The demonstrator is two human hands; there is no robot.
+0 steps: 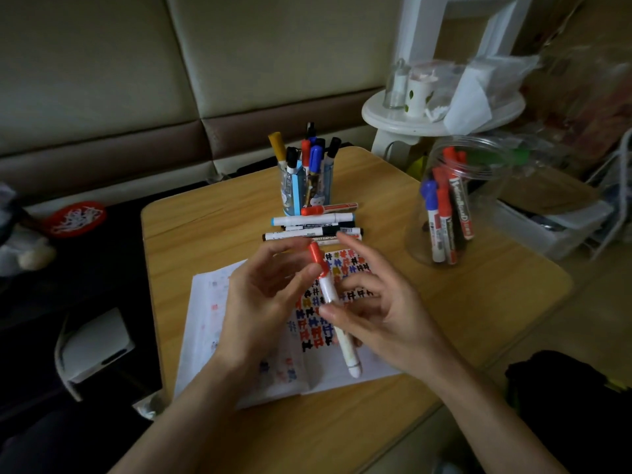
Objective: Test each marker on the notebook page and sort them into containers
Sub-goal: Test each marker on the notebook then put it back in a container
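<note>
Place: home, living-room corner | far left: you face a padded sofa back (136,63), beige over brown | near: small wood-grain table (205,227) | far right: white round stand (393,122) holding a leaf-print cup (419,94) and crumpled plastic bags (496,73) | right: plastic storage bin (554,230) beside the table

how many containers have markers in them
2: the blue pen cup at the far side of the table, behind the loose markers, and the clear jar on its right side. Others could be out of view.
</note>
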